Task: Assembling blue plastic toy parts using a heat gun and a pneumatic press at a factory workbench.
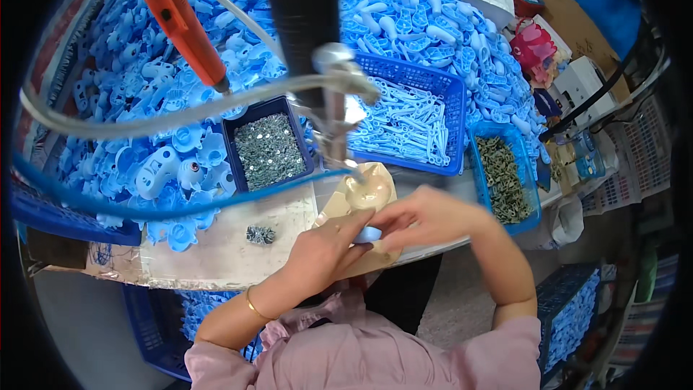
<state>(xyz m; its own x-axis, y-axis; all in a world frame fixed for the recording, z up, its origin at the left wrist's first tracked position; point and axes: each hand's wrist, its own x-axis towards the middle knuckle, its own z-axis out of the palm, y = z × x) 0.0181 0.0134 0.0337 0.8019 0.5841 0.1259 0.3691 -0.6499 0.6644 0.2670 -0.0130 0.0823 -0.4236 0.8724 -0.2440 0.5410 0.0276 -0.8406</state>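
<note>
A small light blue plastic part [369, 234] sits between my hands at the front edge of the table. My left hand [325, 247] grips it from the left with thumb and fingers. Curled over its right side is my right hand [429, 218], slightly blurred, its fingertips closed at the part; anything smaller in them is hidden. Just beyond my fingers stands a beige fixture with a rounded cup [369, 191], under the metal head of a bench machine [336, 119].
Piles of blue plastic shells [159, 173] fill the left and back. A dark tray of screws [268, 152], a blue basket of slim parts [404, 126] and a tray of metal pieces [502, 177] line the work area. An orange electric screwdriver [184, 29] hangs at upper left.
</note>
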